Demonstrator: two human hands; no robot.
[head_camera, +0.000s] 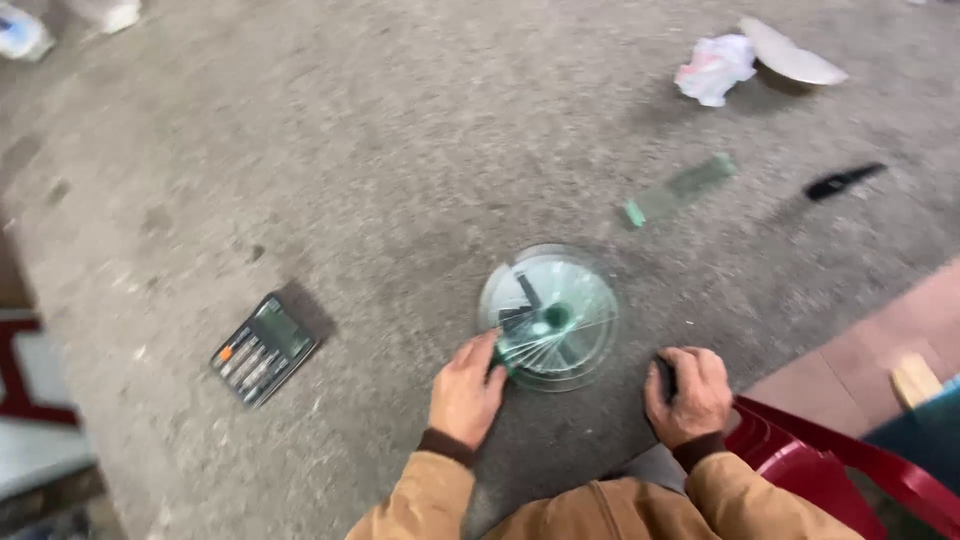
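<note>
A stack of round clear glass discs lies on the grey felt-covered table, greenish at the edges, with a dark piece and a small green spot showing through. My left hand rests on the table with its fingers on the stack's near-left rim, where the discs fan out. My right hand is curled around a small dark object just right of the stack; what the object is I cannot tell. Both wrists wear tan jacket sleeves.
A dark calculator lies to the left. A rectangular glass strip, a black tool, a crumpled white cloth and a pale dish lie further back right. A red plastic chair stands at bottom right.
</note>
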